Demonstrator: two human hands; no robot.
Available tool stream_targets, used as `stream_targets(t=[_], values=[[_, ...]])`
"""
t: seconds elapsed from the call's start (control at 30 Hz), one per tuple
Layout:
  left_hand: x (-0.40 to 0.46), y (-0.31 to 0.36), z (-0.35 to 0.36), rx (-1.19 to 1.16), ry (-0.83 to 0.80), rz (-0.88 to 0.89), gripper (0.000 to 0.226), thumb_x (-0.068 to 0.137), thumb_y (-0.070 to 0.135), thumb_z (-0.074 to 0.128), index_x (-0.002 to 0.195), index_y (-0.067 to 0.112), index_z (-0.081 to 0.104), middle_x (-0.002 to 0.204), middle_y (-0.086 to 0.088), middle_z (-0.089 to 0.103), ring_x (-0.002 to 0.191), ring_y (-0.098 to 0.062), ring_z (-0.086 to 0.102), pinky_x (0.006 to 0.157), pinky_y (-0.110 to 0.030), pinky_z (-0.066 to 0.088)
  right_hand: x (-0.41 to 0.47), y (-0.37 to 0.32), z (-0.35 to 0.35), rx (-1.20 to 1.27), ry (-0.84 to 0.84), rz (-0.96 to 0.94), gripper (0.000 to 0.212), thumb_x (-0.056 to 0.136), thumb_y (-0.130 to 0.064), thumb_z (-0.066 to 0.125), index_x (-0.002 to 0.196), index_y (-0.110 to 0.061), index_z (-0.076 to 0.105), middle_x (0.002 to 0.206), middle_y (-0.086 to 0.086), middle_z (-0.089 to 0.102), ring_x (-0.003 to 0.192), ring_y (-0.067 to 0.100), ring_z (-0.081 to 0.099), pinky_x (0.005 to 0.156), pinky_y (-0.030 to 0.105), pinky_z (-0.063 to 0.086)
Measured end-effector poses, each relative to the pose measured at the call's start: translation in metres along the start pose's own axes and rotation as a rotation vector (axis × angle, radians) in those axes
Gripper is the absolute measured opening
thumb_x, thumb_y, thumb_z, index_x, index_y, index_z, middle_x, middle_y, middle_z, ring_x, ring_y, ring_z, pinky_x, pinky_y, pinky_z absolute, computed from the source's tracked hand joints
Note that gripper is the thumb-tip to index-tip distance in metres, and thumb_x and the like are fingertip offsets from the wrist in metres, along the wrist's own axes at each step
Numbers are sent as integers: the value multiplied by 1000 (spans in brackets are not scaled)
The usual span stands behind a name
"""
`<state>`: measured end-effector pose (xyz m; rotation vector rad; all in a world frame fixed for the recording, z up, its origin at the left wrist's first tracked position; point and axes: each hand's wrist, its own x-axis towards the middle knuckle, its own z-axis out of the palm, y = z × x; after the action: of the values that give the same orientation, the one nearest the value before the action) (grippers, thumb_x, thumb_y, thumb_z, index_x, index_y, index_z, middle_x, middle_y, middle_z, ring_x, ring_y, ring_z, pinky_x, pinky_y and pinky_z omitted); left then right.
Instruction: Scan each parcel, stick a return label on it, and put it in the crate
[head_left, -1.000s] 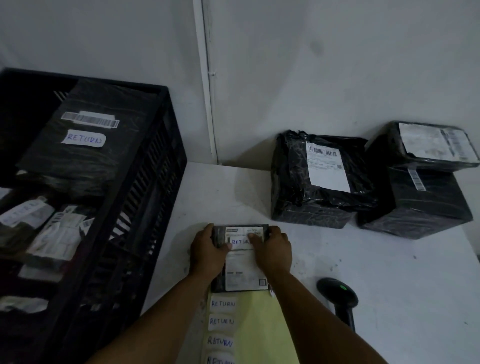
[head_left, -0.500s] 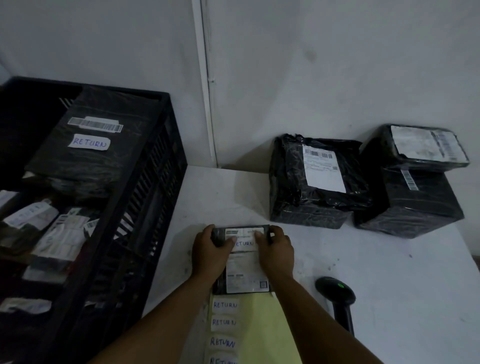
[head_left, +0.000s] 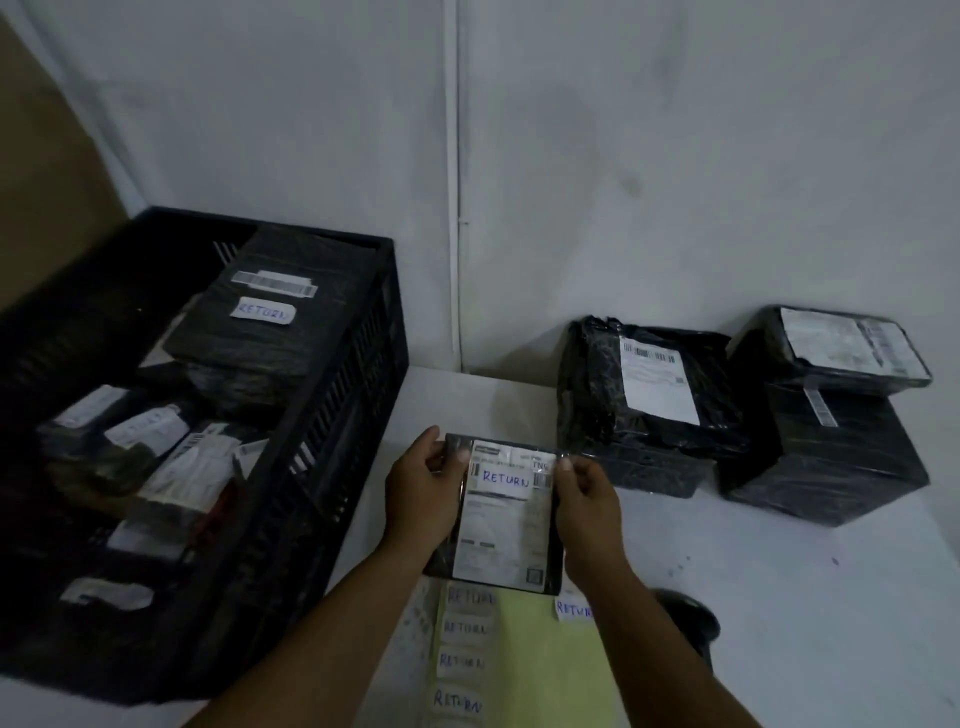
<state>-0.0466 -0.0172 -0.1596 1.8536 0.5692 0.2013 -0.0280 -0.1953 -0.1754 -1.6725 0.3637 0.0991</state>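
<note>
Black crate (head_left: 332, 415) holds labelled parcels (head_left: 270, 332); hands grip parcel (head_left: 506, 519).

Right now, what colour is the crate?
Black, with slatted sides; the crate shows in the head view.

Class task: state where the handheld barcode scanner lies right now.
In the head view the scanner lies on the white table, low and right of centre, partly hidden behind the right forearm, right of the yellow label sheet.

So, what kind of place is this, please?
Probably a returns or parcel-sorting corner of a small warehouse: a black crate of labelled parcels, more wrapped parcels on the table, and a small parcel held in both hands with a RETURN sticker.
</note>
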Motion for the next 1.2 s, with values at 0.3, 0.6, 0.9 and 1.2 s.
stream_targets(t=[0.3, 0.6, 0.9, 1.2], values=[[-16, 90, -73, -180, 155, 199, 14, 91, 28, 69, 103, 32, 63, 94, 11, 71, 82, 3, 66, 74, -21, 55, -36, -104, 13, 299, -172, -46, 23, 102, -35, 51, 99, -19, 68, 91, 8, 77, 84, 25, 74, 70, 39, 60], [-17, 117, -191, -372, 338, 195, 8, 93, 23, 66, 95, 25, 74, 91, 6, 76, 88, -14, 72, 85, -40, 58, -96, -186, 87, 257, -398, -182, 17, 100, -37, 55, 103, -26, 68, 91, -2, 76, 84, 17, 74, 69, 35, 60], [-4, 78, -311, -449, 646, 66, 8, 86, 26, 73, 79, 27, 74, 78, 5, 76, 73, -10, 72, 69, -31, 58, -138, -201, 189, -91, -681, -370, 22, 98, -25, 61, 120, -25, 61, 106, -10, 73, 94, 9, 71, 85, 37, 60], [-3, 6, -391, 178, 695, 55, 24, 92, 30, 65, 114, 23, 67, 96, 9, 68, 96, -17, 65, 91, -33, 53, -124, -175, 301, -461, -788, -363, 41, 97, -17, 61, 137, -11, 53, 127, 9, 62, 110, 26, 61, 97, 40, 53]])
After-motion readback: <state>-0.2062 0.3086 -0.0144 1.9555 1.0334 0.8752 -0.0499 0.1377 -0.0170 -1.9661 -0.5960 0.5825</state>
